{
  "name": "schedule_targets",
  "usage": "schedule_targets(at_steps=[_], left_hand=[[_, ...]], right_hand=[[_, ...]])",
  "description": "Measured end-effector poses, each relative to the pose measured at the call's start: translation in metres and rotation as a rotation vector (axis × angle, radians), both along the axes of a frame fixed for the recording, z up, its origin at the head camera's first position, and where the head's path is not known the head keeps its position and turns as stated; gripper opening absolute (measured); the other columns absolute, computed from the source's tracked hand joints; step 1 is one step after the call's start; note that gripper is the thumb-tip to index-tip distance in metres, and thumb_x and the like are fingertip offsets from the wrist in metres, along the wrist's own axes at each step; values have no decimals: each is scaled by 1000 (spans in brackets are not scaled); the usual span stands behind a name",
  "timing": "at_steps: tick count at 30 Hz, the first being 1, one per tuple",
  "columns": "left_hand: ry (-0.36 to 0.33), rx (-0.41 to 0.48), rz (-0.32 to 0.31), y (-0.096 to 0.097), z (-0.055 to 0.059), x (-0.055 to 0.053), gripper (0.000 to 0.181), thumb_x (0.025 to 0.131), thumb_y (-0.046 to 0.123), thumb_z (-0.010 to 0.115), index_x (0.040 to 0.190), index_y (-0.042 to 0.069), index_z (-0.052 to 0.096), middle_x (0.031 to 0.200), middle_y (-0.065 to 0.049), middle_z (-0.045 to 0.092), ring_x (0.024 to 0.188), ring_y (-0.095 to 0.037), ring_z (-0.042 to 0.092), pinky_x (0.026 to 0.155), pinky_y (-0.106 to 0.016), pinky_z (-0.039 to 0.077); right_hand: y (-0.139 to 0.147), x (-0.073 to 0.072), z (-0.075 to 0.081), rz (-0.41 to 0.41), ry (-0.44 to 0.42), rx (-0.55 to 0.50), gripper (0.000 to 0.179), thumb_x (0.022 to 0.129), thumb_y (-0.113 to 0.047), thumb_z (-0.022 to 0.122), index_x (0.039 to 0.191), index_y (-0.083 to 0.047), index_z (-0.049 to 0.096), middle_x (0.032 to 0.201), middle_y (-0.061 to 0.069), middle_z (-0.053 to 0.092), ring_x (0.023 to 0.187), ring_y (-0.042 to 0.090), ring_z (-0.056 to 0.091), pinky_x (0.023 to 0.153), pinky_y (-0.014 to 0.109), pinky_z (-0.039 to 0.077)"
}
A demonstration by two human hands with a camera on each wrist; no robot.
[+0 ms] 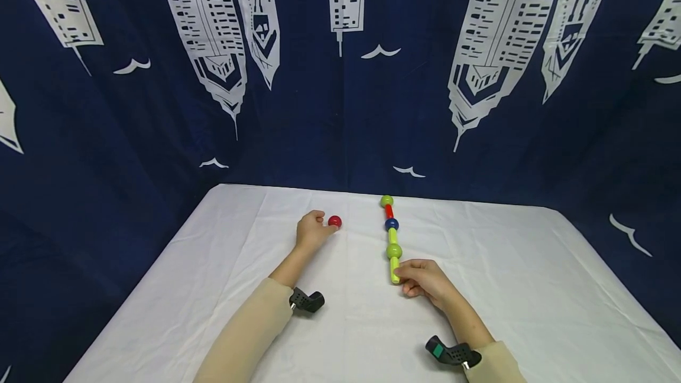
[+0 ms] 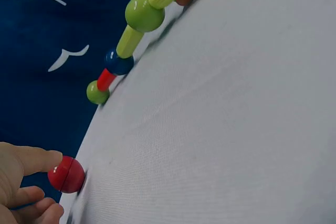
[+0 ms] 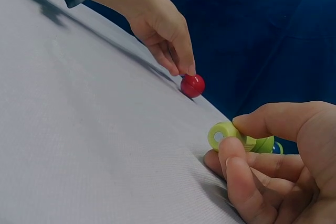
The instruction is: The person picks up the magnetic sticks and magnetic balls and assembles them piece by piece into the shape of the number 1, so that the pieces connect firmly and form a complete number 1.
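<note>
My right hand (image 1: pixel 428 281) pinches the near end of a yellow-green rod (image 1: pixel 394 265) between thumb and fingers. That rod ends a chain of balls and rods: a green ball (image 1: pixel 394 251), another yellow-green rod (image 1: pixel 392 236), a blue ball (image 1: pixel 391 224), a red rod (image 1: pixel 389 211) and a far green ball (image 1: pixel 386 200). A pale round spot shows in the held rod's end (image 3: pixel 218 137) in the right wrist view. To the left, my left hand (image 1: pixel 313 230) touches a loose red ball (image 1: pixel 334 221) with its thumb; its other fingers are loosely bent, apart from the ball.
A white cloth (image 1: pixel 340 324) with slight creases covers the table. Behind its far edge hangs a dark blue curtain (image 1: pixel 308 135) printed with white buildings and birds. Black wrist cameras (image 1: pixel 307 300) sit at both sleeves.
</note>
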State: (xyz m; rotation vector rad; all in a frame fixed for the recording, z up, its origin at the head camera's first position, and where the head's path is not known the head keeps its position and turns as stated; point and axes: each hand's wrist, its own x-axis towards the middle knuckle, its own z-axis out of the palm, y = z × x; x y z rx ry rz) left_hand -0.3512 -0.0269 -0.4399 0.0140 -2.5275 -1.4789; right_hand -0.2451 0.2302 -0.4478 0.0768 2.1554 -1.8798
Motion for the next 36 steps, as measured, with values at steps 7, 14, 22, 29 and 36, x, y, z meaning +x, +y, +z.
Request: schedule_targets(at_steps=[7,14,22,29,36], left_hand=[[21,-35,-64,5,-5,-9,50,73,10,81,116,-8,64,106,-20,67,101,-32,62,90,-42,49],[53,-30,-82,7,-12,-13,42,74,6,81,113,-5,67,101,-18,68,95,-30,64,87,-40,51],[76,-14,-99,6,-16,-13,36,77,4,80,109,-5,68,97,-17,68,92,-29,64,87,-41,51],[60,7,-99,7,-13,-8,35,76,5,81,108,-5,69,94,-15,68,88,-27,63,85,-40,52],[30,59,-152,13,-9,1,37,76,10,82,108,-2,70,94,-11,69,86,-23,62,78,-34,51]], right_hand=[[1,0,-2,-3,2,5,35,90,-12,66,113,13,60,72,4,62,53,6,56,51,18,50],[0,1,-3,-6,2,7,36,89,-13,67,112,13,60,72,4,62,53,6,56,51,18,50],[2,1,-2,11,6,-2,34,90,-13,66,111,13,61,71,4,63,52,5,56,51,18,50],[1,1,-2,12,16,6,34,90,-13,66,112,13,61,71,4,63,52,5,56,50,18,50],[1,1,-1,7,25,19,33,90,-12,66,110,13,62,71,4,63,52,5,55,50,18,50]])
